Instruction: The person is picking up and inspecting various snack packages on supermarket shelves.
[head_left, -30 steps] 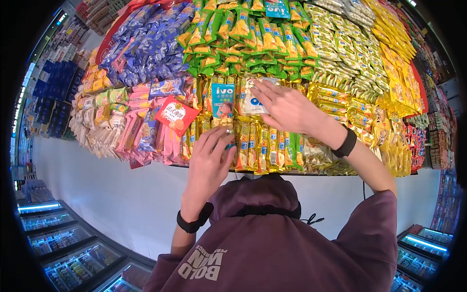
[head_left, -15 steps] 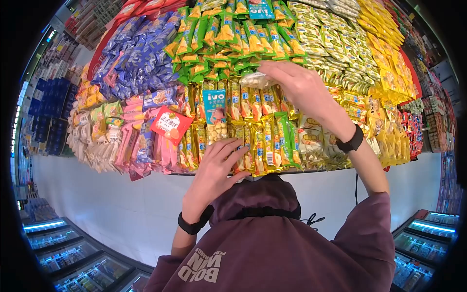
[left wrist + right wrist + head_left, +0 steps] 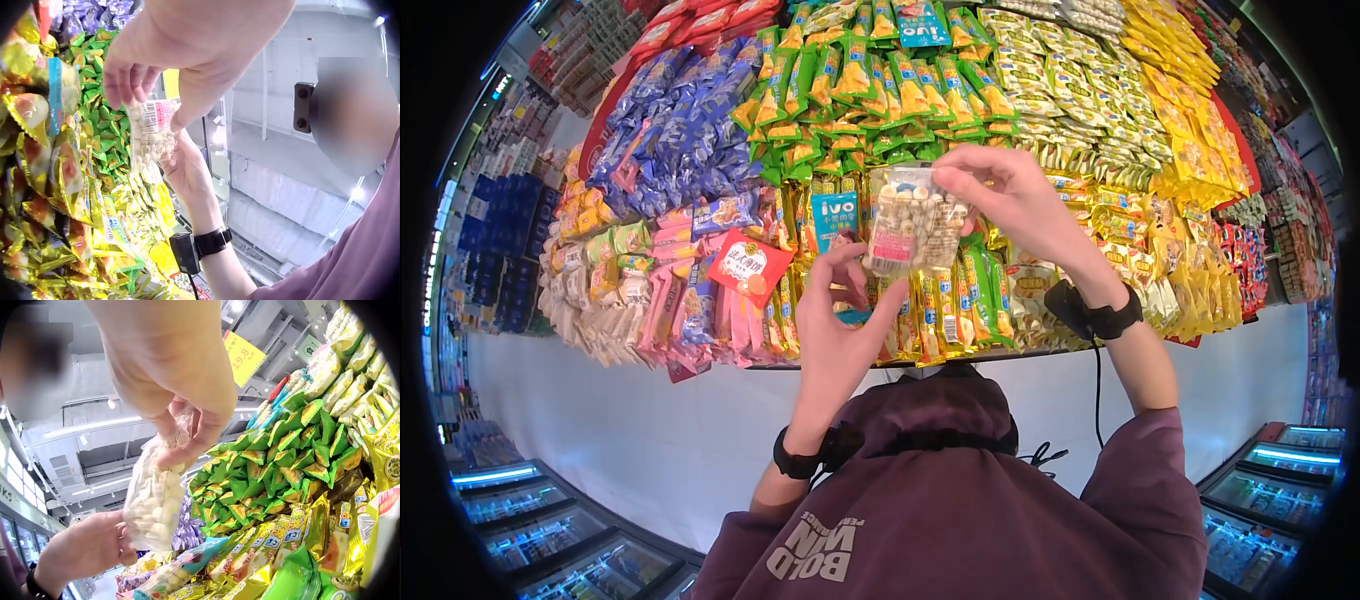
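My right hand (image 3: 1010, 200) pinches the top corner of a clear plastic bag of small pale round snacks (image 3: 910, 225), lifted above the display. The bag's back, with a pink label and a barcode, faces up. My left hand (image 3: 845, 315) is at the bag's lower left edge, thumb and fingers spread apart. From the right wrist view, the left fingertips (image 3: 125, 542) are right at the bag's lower side. Below lies a blue-topped bag marked ivo (image 3: 835, 215), partly covered by the left hand and the raised bag.
Gold-wrapped snack bars (image 3: 940, 320) lie beneath the hands. Behind them are piled green packets (image 3: 880, 90), with purple packets (image 3: 685, 110) to the left and yellow bags (image 3: 1175, 90) far right. A red packet (image 3: 750, 265) rests left of the hands.
The right hand has lifted the clear bag off the gold bars and turned its back upward, bringing it closer. The left hand has risen from the bars to the bag's edge.
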`<state>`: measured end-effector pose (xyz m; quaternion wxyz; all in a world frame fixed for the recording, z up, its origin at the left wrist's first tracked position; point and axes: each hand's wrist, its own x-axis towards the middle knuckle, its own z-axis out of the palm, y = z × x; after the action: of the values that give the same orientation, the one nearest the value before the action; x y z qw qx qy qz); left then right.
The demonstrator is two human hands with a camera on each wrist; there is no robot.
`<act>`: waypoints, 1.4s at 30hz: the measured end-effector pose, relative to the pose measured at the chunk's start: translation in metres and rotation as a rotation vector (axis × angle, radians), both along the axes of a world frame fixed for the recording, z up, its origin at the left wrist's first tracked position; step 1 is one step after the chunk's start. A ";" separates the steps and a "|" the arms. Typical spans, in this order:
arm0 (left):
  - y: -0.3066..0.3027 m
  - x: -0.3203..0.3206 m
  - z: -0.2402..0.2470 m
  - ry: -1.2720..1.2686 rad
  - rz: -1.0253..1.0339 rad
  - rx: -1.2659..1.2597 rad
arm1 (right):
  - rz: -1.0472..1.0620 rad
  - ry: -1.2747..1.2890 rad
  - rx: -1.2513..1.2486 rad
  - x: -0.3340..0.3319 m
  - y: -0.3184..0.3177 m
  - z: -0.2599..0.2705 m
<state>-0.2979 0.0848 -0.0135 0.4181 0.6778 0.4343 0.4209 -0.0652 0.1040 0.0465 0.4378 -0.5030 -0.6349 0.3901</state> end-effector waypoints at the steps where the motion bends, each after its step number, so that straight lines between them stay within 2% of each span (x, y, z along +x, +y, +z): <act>1: 0.002 0.000 0.001 0.099 0.054 0.049 | 0.001 0.028 -0.029 -0.002 -0.001 0.000; 2: 0.003 0.001 0.005 0.177 0.099 0.178 | -0.010 0.033 -0.043 -0.004 -0.003 0.001; 5: 0.008 0.007 0.008 0.030 0.033 0.269 | -0.026 0.088 -0.064 -0.012 -0.009 0.000; 8: 0.006 0.009 0.020 -0.394 -0.281 -0.413 | -0.048 0.130 -0.118 -0.016 -0.011 -0.003; 9: 0.005 0.010 0.019 -0.410 -0.269 -0.401 | -0.065 0.148 -0.139 -0.017 -0.011 -0.003; 12: 0.005 0.011 0.010 -0.393 -0.179 -0.330 | -0.326 -0.023 0.386 -0.032 -0.016 -0.018; 15: 0.007 0.009 0.004 -0.269 -0.011 -0.164 | -0.195 -0.278 0.374 -0.041 -0.049 -0.020; 18: 0.006 0.010 0.004 -0.165 0.028 0.067 | -0.214 -0.260 0.419 -0.069 -0.064 -0.027; 23: 0.002 0.019 0.019 0.070 -0.060 0.430 | -0.294 0.303 0.078 -0.078 -0.062 -0.034; 24: 0.000 0.020 0.020 0.051 -0.091 0.379 | -0.276 0.422 0.003 -0.073 -0.059 -0.037; 25: 0.000 0.020 0.018 0.063 -0.097 0.430 | -0.257 0.540 -0.072 -0.068 -0.057 -0.038; 27: 0.004 0.020 0.013 0.087 -0.104 0.535 | -0.239 0.615 -0.097 -0.063 -0.055 -0.040; 30: 0.007 0.014 0.016 0.171 0.040 0.606 | -0.230 0.669 -0.110 -0.059 -0.055 -0.044; 33: 0.003 0.023 0.028 -0.299 0.077 0.161 | -0.210 0.725 -0.128 -0.060 -0.056 -0.045; 37: 0.011 0.010 0.022 -0.360 -0.151 -0.262 | -0.192 0.717 -0.139 -0.062 -0.057 -0.049; 40: 0.012 0.009 0.022 -0.420 -0.139 -0.267 | -0.223 0.655 -0.139 -0.065 -0.058 -0.051; 42: 0.012 0.007 0.018 -0.333 -0.134 -0.131 | -0.226 0.635 -0.111 -0.066 -0.059 -0.053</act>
<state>-0.2909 0.0970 0.0040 0.5546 0.5975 0.3394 0.4693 -0.1314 0.0454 -0.0061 0.6259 -0.4467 -0.3851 0.5103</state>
